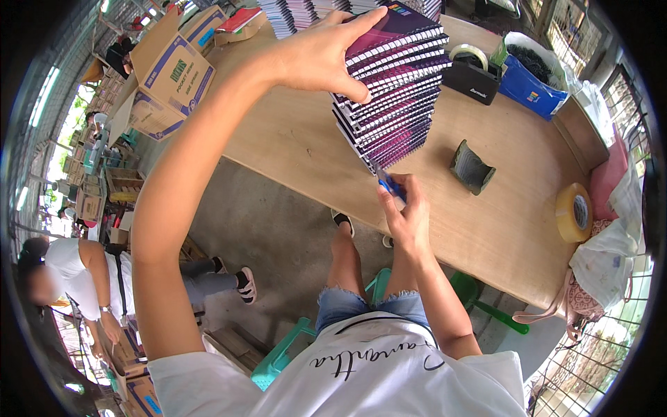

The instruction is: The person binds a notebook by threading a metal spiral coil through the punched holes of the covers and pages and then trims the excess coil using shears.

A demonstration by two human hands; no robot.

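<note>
A tall stack of purple spiral notebooks [396,62] stands on the wooden table, white and dark coil bindings turned toward me. My left hand [333,52] lies against the top of the stack, thumb and fingers spread wide, the thumb on the upper bindings. Low at the stack's near corner is my right hand [408,212], closed around a small blue-handled hand tool [393,187]. Its metal tip meets or nearly meets the bottom bindings; its exact kind is partly hidden by my fingers.
On the table [292,132] are a black tape dispenser [472,78], a blue box of black coils [531,76], a dark curved piece [472,167] and a tape roll [574,213]. More notebooks [295,15] sit behind. Cartons [170,76] stand left; a person [104,271] works at lower left.
</note>
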